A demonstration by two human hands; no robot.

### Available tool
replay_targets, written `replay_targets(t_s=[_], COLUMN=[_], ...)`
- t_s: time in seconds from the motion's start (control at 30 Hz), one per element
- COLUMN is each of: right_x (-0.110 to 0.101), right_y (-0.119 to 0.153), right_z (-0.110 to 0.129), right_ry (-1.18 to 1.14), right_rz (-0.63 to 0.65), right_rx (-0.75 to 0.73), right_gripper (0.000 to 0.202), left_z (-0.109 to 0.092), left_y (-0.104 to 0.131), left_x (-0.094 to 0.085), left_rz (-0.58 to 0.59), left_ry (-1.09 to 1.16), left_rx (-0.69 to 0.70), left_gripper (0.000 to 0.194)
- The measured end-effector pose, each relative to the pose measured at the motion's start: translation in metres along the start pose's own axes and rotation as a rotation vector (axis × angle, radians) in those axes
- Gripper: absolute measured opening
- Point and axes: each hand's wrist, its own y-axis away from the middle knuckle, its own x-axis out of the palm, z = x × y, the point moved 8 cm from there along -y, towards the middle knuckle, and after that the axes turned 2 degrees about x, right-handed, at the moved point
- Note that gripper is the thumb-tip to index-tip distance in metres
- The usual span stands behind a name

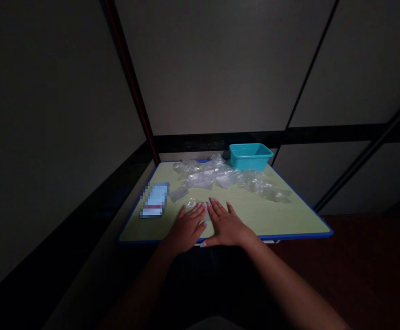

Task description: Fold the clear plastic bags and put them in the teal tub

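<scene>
Both hands rest palm down near the front edge of a pale yellow-green table (275, 220). My left hand (186, 228) lies with its fingers spread over the near part of a clear plastic bag (191, 203). Beside it, my right hand (226, 225) is flat too, fingers apart, its fingertips close to those of my left hand. What lies beneath the palms is hidden. Beyond the hands, a heap of crumpled clear plastic bags (205, 176) spreads across the back of the table and toward its right side.
A turquoise plastic bin (250, 158) stands at the back right corner. At the left edge lies a blurred, phone-like object (156, 200). The table has a blue rim, and wall panels rise behind it and on the left.
</scene>
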Motion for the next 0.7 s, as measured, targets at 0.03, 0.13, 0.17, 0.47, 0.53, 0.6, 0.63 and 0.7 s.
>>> replay_targets(t_s=[0.03,0.13,0.17,0.47,0.53,0.6,0.63,0.7], right_x=[0.0,0.002,0.003,0.002,0.0,-0.001,-0.002,-0.002], right_y=[0.0,-0.001,-0.001,0.001,0.002,0.004,0.004,0.005], right_z=[0.0,-0.002,-0.002,-0.005,-0.005,-0.006,-0.007,-0.007], right_ry=[-0.005,-0.021,-0.024,0.0,0.011,0.019,0.023,0.028], right_rz=[0.001,0.004,0.006,-0.01,-0.017,-0.024,-0.03,-0.042], right_rx=[-0.005,-0.008,-0.009,-0.009,0.005,0.022,0.029,0.037], right_gripper=[0.122,0.122,0.121,0.112,0.11,0.107,0.106,0.104], left_z=[-0.003,-0.01,-0.012,0.002,0.008,0.013,0.016,0.02], left_y=[-0.001,-0.007,-0.009,-0.02,-0.019,-0.016,-0.015,-0.013], left_x=[0.001,0.007,0.01,0.017,0.015,0.014,0.014,0.014], left_rz=[0.011,0.037,0.04,0.038,0.031,0.026,0.022,0.011], left_ry=[-0.005,-0.024,-0.037,-0.161,-0.192,-0.218,-0.23,-0.25], left_rx=[0.008,-0.003,-0.017,-0.161,-0.196,-0.224,-0.237,-0.256], left_gripper=[0.052,0.056,0.057,0.065,0.062,0.061,0.061,0.061])
